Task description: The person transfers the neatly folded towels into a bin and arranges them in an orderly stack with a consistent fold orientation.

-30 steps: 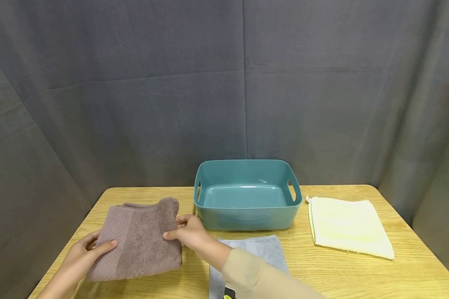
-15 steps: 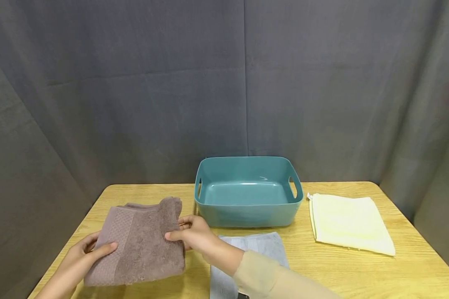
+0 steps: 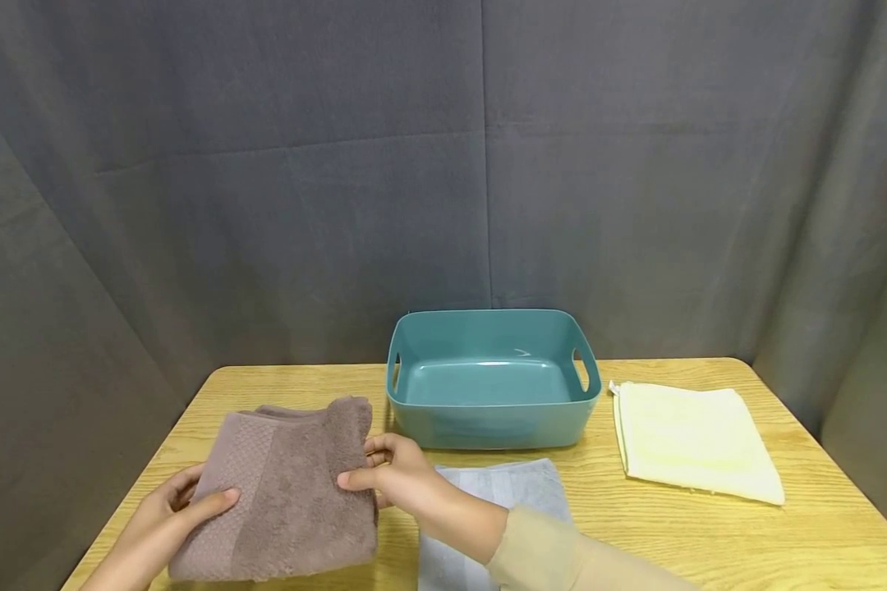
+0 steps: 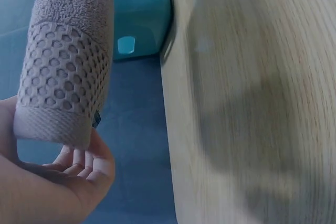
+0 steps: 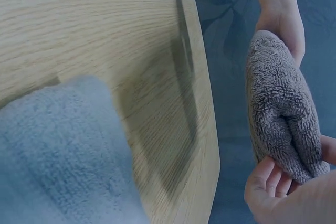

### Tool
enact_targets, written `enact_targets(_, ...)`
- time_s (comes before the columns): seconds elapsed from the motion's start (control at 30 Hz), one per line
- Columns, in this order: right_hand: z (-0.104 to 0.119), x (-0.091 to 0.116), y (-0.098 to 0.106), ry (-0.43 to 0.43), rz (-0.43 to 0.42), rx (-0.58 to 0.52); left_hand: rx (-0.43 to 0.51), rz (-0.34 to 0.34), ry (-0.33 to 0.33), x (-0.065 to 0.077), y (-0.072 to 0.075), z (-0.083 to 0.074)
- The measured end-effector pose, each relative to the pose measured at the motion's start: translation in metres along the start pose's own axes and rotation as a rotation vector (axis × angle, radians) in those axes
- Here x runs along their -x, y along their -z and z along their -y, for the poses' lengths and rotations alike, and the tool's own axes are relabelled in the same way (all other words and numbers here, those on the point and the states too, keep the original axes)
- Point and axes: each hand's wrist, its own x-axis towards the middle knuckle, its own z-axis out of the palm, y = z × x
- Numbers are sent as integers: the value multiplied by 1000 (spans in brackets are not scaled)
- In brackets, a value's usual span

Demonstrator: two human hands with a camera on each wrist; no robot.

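Head view: at the near left, the left hand point(image 3: 151, 521) pinches the left edge of a mauve-brown towel point(image 3: 296, 492), thumb on the front and fingers behind. The towel is held up, tilted, over the left part of the wooden table point(image 3: 710, 550); the left wrist view shows a gap between it and the tabletop. At its right edge the right hand point(image 3: 406, 476) pinches it too, thumb in front, fingers curled behind. The folding of this towel looks largely done: the right wrist view shows layers doubled together at that end. Laying it down is not yet done.

Right of it, near the middle, a blue-grey towel point(image 3: 451, 562) lies flat, apparently folded; the right forearm and its beige sleeve point(image 3: 547, 550) cross above, hiding part of it. Beyond, at the far middle, sits a teal basin point(image 3: 488, 427) with handle slots; all three towels are outside it, so any filling seems not begun. The right hand is just left of its near wall. At the far right, a pale yellow towel point(image 3: 695, 443) lies folded, well apart from both hands. Grey curtain point(image 3: 303, 205) hangs behind everything.
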Motion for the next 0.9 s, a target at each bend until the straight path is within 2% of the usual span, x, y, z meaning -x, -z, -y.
enact_targets(0.1, -1, 3, 3, -2, 8, -17, 8, 0, -24, 3, -3, -1)
enact_targets(0.4, -3, 15, 14, 6, 33, -47, -21, 40, -31, 9, -6, -5)
enact_targets(0.9, -10, 32, 38, 4, 46, -15, 53, 86, -27, 15, -30, -14)
